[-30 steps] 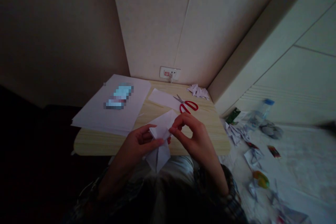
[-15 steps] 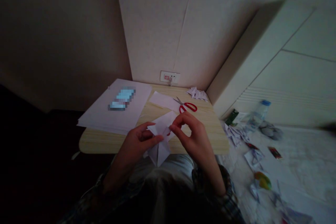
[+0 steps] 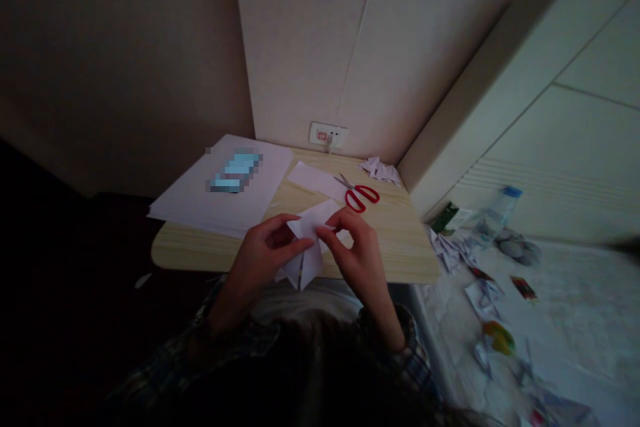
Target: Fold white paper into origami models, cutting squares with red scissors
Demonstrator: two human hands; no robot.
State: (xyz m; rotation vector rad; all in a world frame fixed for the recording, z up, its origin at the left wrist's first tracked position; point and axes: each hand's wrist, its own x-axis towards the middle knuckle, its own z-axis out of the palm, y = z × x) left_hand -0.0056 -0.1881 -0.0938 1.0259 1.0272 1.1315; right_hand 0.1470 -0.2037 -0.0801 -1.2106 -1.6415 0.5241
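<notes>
Both of my hands pinch a folded white paper piece [image 3: 311, 240] held over the near edge of a small wooden table [image 3: 400, 240]. My left hand [image 3: 263, 260] grips its left side with thumb and fingers closed. My right hand [image 3: 353, 257] pinches its upper right edge. The paper's pointed lower part hangs down below my fingers, toward my lap.
Red-handled scissors [image 3: 361, 195] lie on the table beyond my hands, beside a white paper sheet [image 3: 315, 180]. A stack of white sheets [image 3: 225, 183] covers the table's left. Folded paper pieces [image 3: 381, 170] sit at the back corner. More folded pieces [image 3: 453, 250] and a plastic bottle [image 3: 495, 217] lie on the bed at right.
My hands and the paper stay together; the fingers have shifted slightly on the fold. The view has moved a little, so everything sits slightly higher in the picture.
</notes>
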